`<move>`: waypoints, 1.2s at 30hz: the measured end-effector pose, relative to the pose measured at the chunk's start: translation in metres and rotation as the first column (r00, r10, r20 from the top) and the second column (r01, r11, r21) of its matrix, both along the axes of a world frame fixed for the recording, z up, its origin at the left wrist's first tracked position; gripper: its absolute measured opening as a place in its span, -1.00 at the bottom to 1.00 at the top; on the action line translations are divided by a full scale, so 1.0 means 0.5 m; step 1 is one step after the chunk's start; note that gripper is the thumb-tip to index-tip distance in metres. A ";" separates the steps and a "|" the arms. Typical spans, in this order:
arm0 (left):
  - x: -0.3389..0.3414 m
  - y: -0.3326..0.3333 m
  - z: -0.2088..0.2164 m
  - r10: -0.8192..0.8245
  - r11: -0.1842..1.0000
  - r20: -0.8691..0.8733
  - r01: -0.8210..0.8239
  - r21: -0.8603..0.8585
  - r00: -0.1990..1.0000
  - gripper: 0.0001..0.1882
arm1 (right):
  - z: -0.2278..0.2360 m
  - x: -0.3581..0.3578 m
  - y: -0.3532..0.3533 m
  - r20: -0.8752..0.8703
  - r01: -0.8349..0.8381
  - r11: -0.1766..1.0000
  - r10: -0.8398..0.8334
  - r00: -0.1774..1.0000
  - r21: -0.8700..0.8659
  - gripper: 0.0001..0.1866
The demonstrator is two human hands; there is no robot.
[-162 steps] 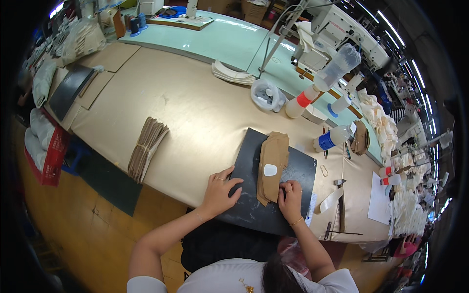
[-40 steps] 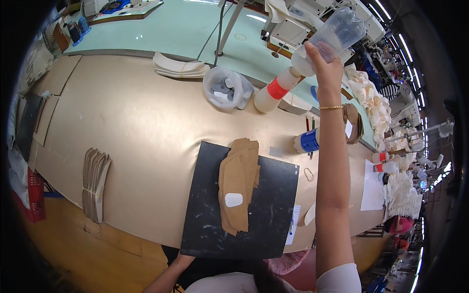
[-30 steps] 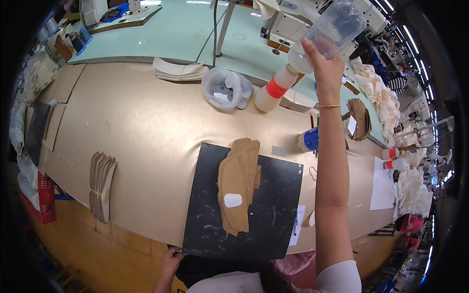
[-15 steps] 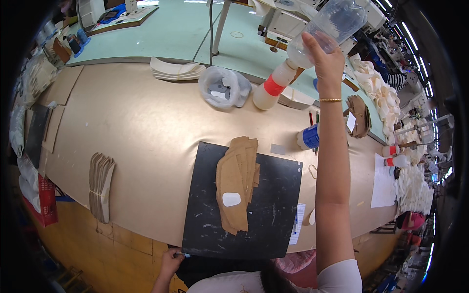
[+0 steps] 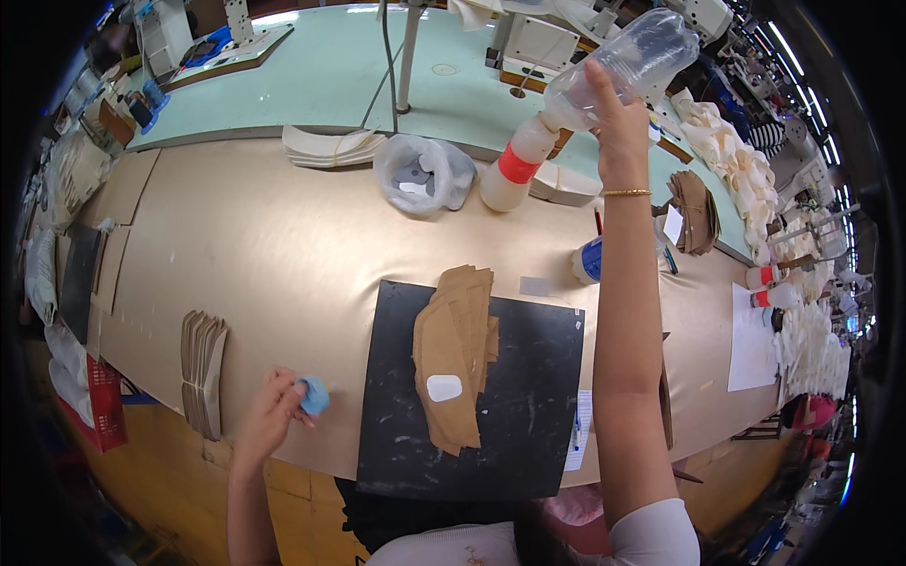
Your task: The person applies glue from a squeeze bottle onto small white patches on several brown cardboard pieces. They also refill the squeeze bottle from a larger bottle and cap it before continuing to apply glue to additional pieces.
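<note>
My right hand (image 5: 620, 123) grips a large clear plastic bottle (image 5: 651, 57), tilted with its neck down to the left. Its neck meets the top of a smaller translucent bottle with a red band (image 5: 518, 164), which leans on the table. Over the table's left front part, my left hand (image 5: 272, 415) is closed on a small, light blue, cap-like thing (image 5: 312, 396). Between my arms a black board (image 5: 528, 396) carries a stack of brown paper pattern pieces (image 5: 453, 349) with a white label.
A plastic bag of grey pieces (image 5: 425, 176) stands left of the red-banded bottle. A tied bundle of strips (image 5: 200, 377) lies by my left hand. A blue-labelled container (image 5: 587, 261) is partly behind my right forearm. Sewing machines (image 5: 538, 52) stand on the pale green table beyond.
My left hand has risen from the front edge to above the table, with the light blue thing now showing. The clear bottle stays tilted at the smaller bottle; the view has shifted slightly.
</note>
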State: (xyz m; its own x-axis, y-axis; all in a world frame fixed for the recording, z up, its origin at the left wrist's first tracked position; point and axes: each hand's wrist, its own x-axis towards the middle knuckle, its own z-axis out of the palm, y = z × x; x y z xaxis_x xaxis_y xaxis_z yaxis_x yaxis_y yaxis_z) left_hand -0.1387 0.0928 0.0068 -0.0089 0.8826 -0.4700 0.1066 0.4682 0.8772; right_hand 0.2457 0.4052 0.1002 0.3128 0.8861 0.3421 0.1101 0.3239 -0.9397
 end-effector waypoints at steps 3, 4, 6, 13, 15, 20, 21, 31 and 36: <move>-0.019 0.055 -0.032 -0.006 0.998 -0.057 0.002 -0.069 0.998 -0.78 | -0.006 0.013 0.005 -0.061 -0.032 0.999 0.030 0.998 -0.028 -0.23; -0.021 0.066 -0.038 -0.038 0.997 -0.096 0.031 -0.067 0.995 -0.77 | -0.002 0.012 0.001 -0.070 -0.025 0.999 0.023 0.997 -0.032 -0.24; -0.026 0.076 -0.039 -0.090 0.994 -0.183 0.078 -0.072 0.979 -0.72 | -0.003 0.006 -0.004 -0.106 -0.033 0.999 0.029 0.994 -0.034 -0.26; -0.020 0.085 -0.003 -0.287 0.956 -0.329 0.252 -0.148 0.899 -0.49 | -0.017 0.011 -0.003 -0.322 -0.105 0.994 0.096 0.942 -0.011 -0.35; -0.015 0.087 0.015 -0.405 0.914 -0.370 0.360 -0.186 0.836 -0.44 | -0.024 0.014 -0.001 -0.405 -0.134 0.991 0.124 0.906 0.004 -0.38; 0.023 0.088 0.087 -0.479 0.854 -0.704 0.463 -0.236 0.525 -0.43 | -0.042 0.027 0.013 -0.503 -0.181 0.984 0.155 0.850 -0.003 -0.43; 0.033 0.091 0.101 -0.455 0.856 -0.764 0.462 -0.233 0.458 -0.43 | -0.043 0.030 0.016 -0.494 -0.185 0.983 0.171 0.853 0.020 -0.43; 0.362 0.451 0.049 -0.078 0.765 -0.355 0.284 0.578 0.931 -0.12 | -0.023 0.022 0.015 -0.461 -0.172 0.982 0.189 0.867 0.080 -0.38; 0.502 0.538 0.009 0.112 0.653 -0.370 0.213 0.727 0.922 -0.03 | -0.013 0.018 0.011 -0.442 -0.182 0.980 0.196 0.875 0.076 -0.30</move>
